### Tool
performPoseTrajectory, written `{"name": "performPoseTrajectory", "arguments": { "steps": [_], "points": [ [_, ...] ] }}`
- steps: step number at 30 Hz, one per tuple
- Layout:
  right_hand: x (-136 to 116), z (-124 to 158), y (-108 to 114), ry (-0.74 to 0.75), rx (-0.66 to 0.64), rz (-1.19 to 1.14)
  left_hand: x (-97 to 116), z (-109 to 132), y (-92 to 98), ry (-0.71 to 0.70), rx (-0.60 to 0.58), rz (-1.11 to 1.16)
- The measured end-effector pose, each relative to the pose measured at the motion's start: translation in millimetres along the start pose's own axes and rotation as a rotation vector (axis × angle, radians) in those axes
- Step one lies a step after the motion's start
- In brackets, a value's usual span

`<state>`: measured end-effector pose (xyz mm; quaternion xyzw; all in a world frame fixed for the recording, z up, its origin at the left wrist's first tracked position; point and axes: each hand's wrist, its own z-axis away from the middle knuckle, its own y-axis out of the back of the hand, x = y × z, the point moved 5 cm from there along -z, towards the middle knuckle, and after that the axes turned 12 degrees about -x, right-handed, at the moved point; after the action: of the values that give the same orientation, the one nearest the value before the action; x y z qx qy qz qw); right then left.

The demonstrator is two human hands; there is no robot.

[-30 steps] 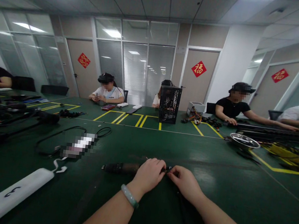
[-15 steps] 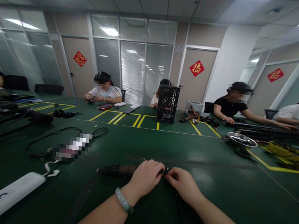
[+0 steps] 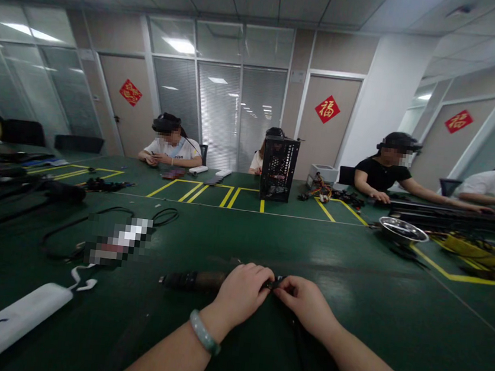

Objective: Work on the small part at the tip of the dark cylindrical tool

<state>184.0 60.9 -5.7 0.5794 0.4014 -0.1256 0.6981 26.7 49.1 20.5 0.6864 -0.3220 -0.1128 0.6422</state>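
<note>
Wrapping over the right end of a dark cylindrical tool (image 3: 196, 280), the left hand (image 3: 242, 292) is holding it on the glossy green table (image 3: 373, 337). The right hand (image 3: 308, 302) is pinching a tiny black piece (image 3: 278, 281) there, fingertips nearly meeting the left hand's; no telling if it's attached tho. A long white plastic bar (image 3: 12, 325) is lying off to the left.

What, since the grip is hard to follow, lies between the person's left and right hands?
In the head view, a small dark piece, too small to identify, lies in the gap between the left hand and right hand.
</note>
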Motion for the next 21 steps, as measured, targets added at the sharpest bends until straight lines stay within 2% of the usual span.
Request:
{"name": "performPoseTrajectory", "arguments": {
  "steps": [4, 21],
  "points": [
    [1.1, -0.7, -0.4, -0.007, 0.005, -0.007, -2.1, -0.3, -1.6, 0.057, 0.023, 0.001],
    [0.1, -0.2, 3.7, -0.029, 0.003, 0.035, 0.7, -6.7, -3.4, 0.017, -0.020, -0.027]
  ]
}}
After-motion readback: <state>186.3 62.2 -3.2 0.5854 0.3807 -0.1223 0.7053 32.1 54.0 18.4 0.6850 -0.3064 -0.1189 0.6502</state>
